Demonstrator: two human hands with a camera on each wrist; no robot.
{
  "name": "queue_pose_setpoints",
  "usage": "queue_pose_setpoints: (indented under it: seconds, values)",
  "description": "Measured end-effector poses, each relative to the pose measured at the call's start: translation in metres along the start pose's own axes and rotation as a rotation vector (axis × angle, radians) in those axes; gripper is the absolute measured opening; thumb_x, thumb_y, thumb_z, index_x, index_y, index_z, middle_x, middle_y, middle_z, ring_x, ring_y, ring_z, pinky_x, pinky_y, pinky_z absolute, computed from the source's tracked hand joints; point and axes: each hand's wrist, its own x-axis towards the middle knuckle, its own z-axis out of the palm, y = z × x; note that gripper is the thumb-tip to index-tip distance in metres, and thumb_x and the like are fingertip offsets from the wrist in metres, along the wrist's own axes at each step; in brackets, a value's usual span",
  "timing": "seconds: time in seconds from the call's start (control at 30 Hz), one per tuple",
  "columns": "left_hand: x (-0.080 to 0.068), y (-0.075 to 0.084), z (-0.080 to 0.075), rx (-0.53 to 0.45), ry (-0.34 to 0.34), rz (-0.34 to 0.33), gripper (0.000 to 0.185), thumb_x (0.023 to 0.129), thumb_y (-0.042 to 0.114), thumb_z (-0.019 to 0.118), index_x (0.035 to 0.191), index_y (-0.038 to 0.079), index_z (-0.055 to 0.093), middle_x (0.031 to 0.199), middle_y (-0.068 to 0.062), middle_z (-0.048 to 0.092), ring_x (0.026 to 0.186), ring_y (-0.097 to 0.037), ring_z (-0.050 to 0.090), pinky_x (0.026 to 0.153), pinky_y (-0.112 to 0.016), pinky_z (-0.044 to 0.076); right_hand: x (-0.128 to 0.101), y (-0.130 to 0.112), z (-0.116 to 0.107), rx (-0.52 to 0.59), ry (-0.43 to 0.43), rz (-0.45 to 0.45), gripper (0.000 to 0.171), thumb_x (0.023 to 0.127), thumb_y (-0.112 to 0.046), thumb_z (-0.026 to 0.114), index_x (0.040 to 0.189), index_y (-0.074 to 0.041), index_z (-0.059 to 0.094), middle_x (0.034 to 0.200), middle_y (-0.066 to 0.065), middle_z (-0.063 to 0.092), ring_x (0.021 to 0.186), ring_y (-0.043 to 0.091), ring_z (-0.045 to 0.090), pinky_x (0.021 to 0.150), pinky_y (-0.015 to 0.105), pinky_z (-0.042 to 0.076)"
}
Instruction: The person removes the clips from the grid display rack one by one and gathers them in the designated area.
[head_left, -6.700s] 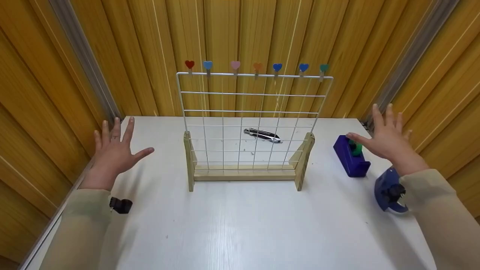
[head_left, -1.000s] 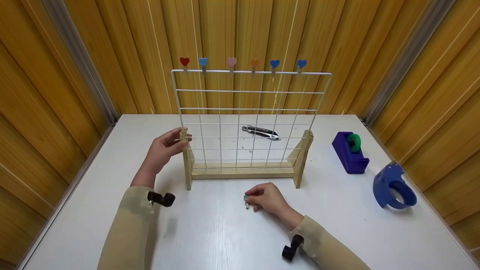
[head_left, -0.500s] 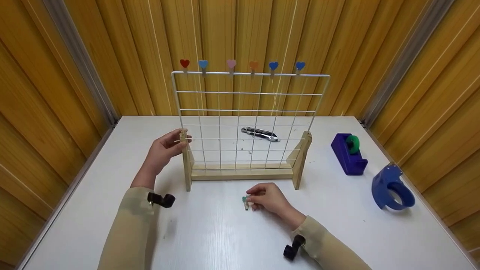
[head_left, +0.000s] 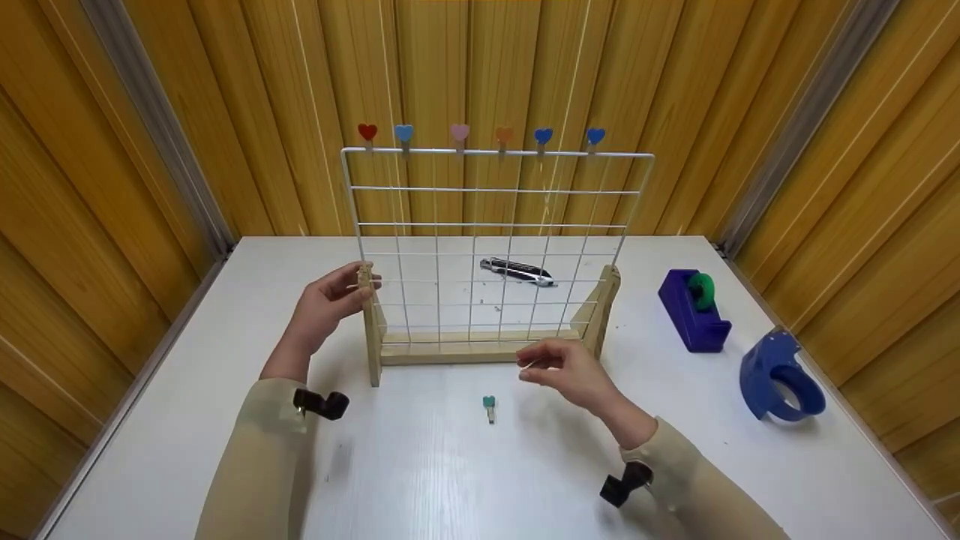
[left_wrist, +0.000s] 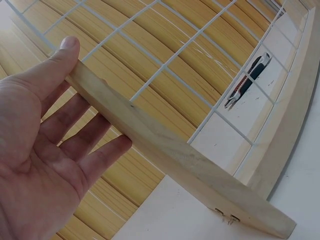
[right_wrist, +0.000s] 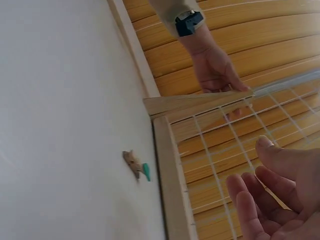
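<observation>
A white wire grid rack [head_left: 491,152] stands upright between two wooden side posts. My left hand [head_left: 319,311] holds the left post [head_left: 373,352], thumb on one side and fingers on the other, as the left wrist view shows with the post [left_wrist: 165,145] between them. A small wooden clothespin with a green heart [head_left: 489,409] lies on the table in front of the rack. Up and to the right of it hovers my right hand [head_left: 574,371], loosely bent and holding nothing. In the right wrist view the clothespin [right_wrist: 134,162] lies apart from the fingers.
Several heart clips, such as a red one [head_left: 367,132] and a pink one [head_left: 460,132], sit along the rack's top bar. Behind the grid lies a utility knife [head_left: 517,271]. A purple tape dispenser [head_left: 694,319] and a blue tape holder [head_left: 776,375] stand at the right.
The green heart clothespin, first on the top bar's right end, now lies on the table. My right hand has let it go and moved up and right. My left hand keeps holding the post.
</observation>
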Motion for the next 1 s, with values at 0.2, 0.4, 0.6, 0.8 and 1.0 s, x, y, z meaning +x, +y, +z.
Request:
queue_pose_setpoints:
  seconds: [0.2, 0.4, 0.6, 0.8, 1.0]
  values:
    - [0.0, 0.002, 0.001, 0.007, 0.001, -0.004, 0.06, 0.097, 0.035, 0.073, 0.152, 0.019, 0.052, 0.142, -0.012, 0.065, 0.132, -0.027, 0.063, 0.103, -0.031, 0.057, -0.005, -0.033, -0.029, 0.001, 0.084, -0.043, 0.031, 0.091, -0.012, 0.078, 0.12, -0.001, 0.073, 0.116, 0.017, 0.074, 0.101, 0.013, 0.07, 0.085, 0.017, 0.059]
    - [0.001, 0.001, 0.001, 0.003, 0.003, -0.004, 0.059, 0.097, 0.034, 0.072, 0.151, 0.02, 0.053, 0.143, -0.012, 0.064, 0.133, -0.027, 0.062, 0.104, -0.032, 0.056, -0.007, -0.066, -0.056, 0.0, 0.167, -0.117, 0.03, 0.092, -0.007, 0.076, 0.12, 0.001, 0.072, 0.117, 0.02, 0.074, 0.098, 0.006, 0.072, 0.087, 0.017, 0.059]
    - [0.0, 0.0, 0.001, 0.007, 0.011, -0.005, 0.057, 0.097, 0.033, 0.072, 0.15, 0.021, 0.054, 0.143, -0.011, 0.065, 0.132, -0.026, 0.063, 0.105, -0.033, 0.056, -0.005, -0.097, -0.083, 0.012, 0.253, -0.224, 0.03, 0.093, -0.003, 0.074, 0.122, 0.005, 0.07, 0.109, -0.002, 0.077, 0.098, 0.005, 0.073, 0.087, 0.019, 0.06]
    - [0.0, 0.0, 0.001, 0.005, 0.016, -0.007, 0.059, 0.096, 0.034, 0.073, 0.15, 0.02, 0.054, 0.143, -0.011, 0.065, 0.131, -0.024, 0.064, 0.103, -0.031, 0.056, 0.004, -0.133, -0.11, -0.001, 0.347, -0.374, 0.029, 0.093, -0.005, 0.075, 0.121, 0.003, 0.071, 0.104, -0.01, 0.077, 0.098, 0.01, 0.074, 0.09, 0.02, 0.06]
    - [0.0, -0.001, 0.001, 0.014, 0.009, -0.008, 0.061, 0.097, 0.034, 0.072, 0.153, 0.018, 0.051, 0.143, -0.012, 0.064, 0.13, -0.022, 0.064, 0.104, -0.032, 0.056, 0.023, -0.167, -0.138, 0.055, 0.444, -0.504, 0.027, 0.089, 0.0, 0.077, 0.116, 0.006, 0.073, 0.102, -0.002, 0.078, 0.094, 0.014, 0.074, 0.085, 0.02, 0.06]
